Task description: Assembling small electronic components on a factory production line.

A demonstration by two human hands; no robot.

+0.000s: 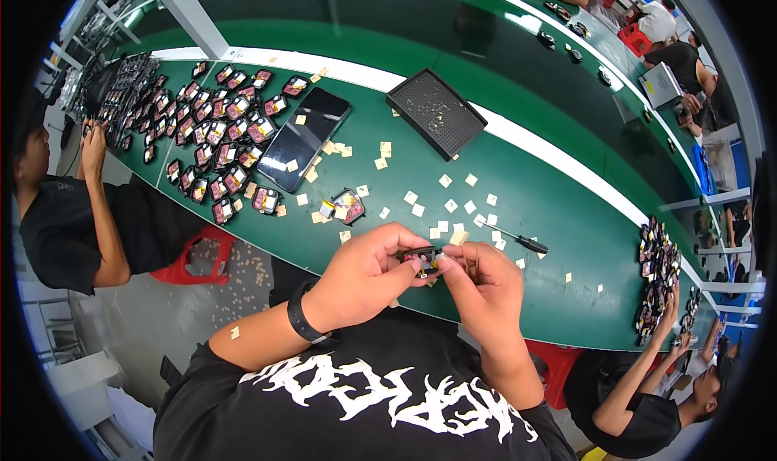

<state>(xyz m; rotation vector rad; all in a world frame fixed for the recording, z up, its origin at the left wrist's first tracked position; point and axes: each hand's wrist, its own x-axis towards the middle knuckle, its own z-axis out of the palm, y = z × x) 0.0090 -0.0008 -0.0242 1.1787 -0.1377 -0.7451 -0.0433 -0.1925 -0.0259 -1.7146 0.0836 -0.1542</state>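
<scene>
Both hands meet at the near edge of the green table, around a small black electronic module [418, 257] with red and yellow parts showing. My left hand [364, 271] is closed, pinching the module's left side between thumb and fingers. On the other side, the closed thumb and fingers of my right hand [488, 283] grip its right end. A pale square sticker [459, 237] stands out at the right fingertips. Another module [350, 208], with red and white parts, lies just beyond my left hand. Fingers cover much of the held piece.
Many similar modules [214, 121] crowd the left. A dark phone [303, 140] lies beside them, and a black tray [437, 114] sits farther back. Scattered pale squares [451, 206] and a screwdriver [530, 244] lie ahead. More modules [657, 275] pile up at right; co-workers sit on both sides.
</scene>
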